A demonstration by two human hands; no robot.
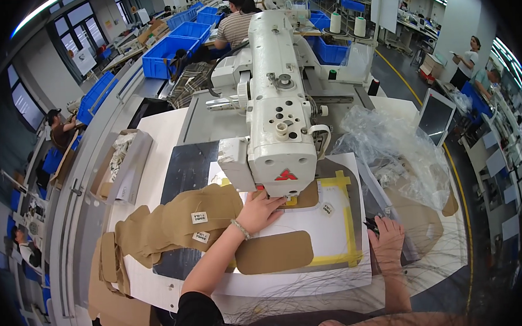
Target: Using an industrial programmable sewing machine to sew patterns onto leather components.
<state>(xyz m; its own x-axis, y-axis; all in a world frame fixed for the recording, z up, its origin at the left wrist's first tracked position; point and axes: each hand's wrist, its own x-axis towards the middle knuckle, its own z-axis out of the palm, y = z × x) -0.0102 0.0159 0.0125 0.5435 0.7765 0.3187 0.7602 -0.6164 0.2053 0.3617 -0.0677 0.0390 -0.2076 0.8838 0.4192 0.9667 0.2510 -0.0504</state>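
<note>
white sheet (331,235) under left hand (261,212), loosely spread; right hand (387,238) half-curled at dark object (370,225), grip unclear.

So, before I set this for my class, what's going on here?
Someone is working at a white sewing machine. Their left hand lies fingers extended beneath its head, over a white sheet. Their right hand is beside the sheet, at a small dark object, mostly hidden. One brown panel lies nearby; more brown fabric is heaped to the left.
</note>
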